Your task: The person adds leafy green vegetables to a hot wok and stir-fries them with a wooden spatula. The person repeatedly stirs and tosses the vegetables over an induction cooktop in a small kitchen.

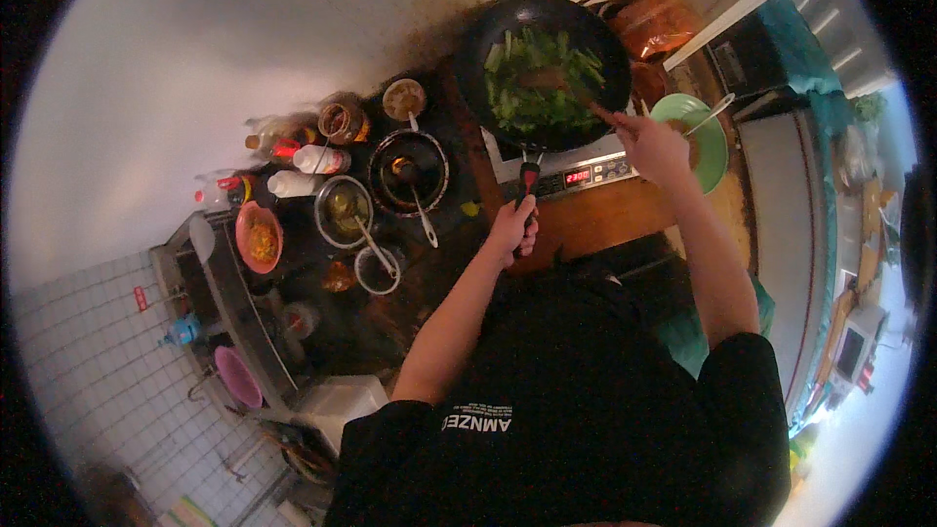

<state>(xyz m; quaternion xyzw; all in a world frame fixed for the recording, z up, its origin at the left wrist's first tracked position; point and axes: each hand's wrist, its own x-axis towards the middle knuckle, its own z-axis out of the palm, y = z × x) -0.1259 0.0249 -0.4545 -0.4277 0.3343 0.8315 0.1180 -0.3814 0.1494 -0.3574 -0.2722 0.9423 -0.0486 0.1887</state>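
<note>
A black wok (468,51) stands on an electric cooktop (622,167) whose red display is lit. Green leafy vegetables, cut into lengths (534,66), fill the middle of the wok and look blurred. My left hand (517,228) grips the wok's black and red handle (528,177). In my right hand (654,146) is a brown spatula, seemingly wooden (604,115), which reaches over the rim into the greens. Its far end is blurred among them. Just right of that hand sits a green bowl (714,150) with a light-coloured spoon (714,113) resting in it.
Left of the cooktop are a dark pot with a ladle (375,190), a steel bowl of yellowish liquid (344,208), a glass jar (344,123) and several bottles (322,159). A pink bowl of food (259,238) sits farther left. A wall (351,15) rises behind the wok.
</note>
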